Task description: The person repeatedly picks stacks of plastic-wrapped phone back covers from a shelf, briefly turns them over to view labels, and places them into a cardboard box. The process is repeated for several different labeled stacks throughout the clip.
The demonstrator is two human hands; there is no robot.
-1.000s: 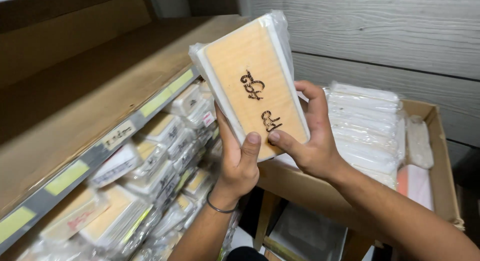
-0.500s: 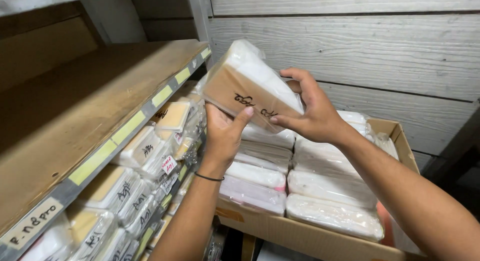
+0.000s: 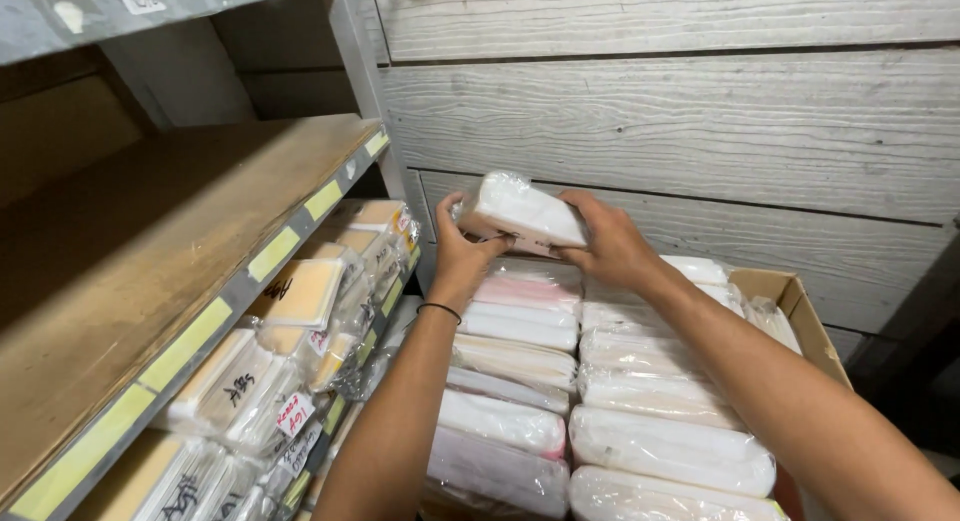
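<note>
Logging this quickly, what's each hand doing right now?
Left hand: closed on the plastic-wrapped white packet.
Right hand: closed on the same packet.

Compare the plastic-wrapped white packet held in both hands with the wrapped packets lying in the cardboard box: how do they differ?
The plastic-wrapped white packet is lifted and tilted between the left hand and right hand; the wrapped packets in the cardboard box lie flat in two rows. The held packet is alone; the boxed ones touch each other. Both are pale, flat and wrapped in clear plastic.
</note>
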